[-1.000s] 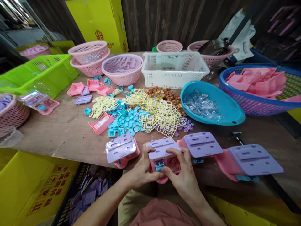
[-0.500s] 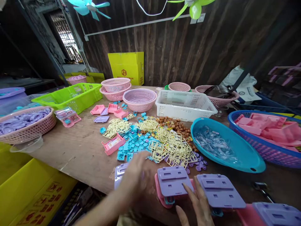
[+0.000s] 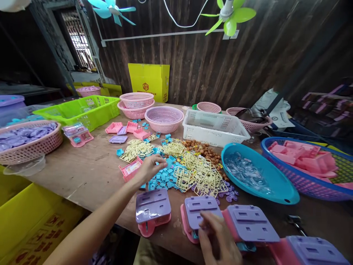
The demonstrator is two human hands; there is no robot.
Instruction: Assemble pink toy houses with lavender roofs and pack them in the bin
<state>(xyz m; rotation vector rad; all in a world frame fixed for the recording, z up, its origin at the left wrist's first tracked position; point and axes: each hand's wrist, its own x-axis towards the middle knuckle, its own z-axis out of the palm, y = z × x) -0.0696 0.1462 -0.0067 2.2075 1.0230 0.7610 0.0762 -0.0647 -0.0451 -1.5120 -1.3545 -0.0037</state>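
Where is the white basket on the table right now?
In the head view the white basket sits at the far middle of the table, right of the pink colander and behind the brown bits.

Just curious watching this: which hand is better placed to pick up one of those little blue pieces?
Probably the left hand: it is stretched out over the blue pieces. The right hand is near the body, on a purple-topped toy.

- Head camera sits above the table's near edge, facing forward and slightly down.
- Near: both forearms. Far: the wooden wall.
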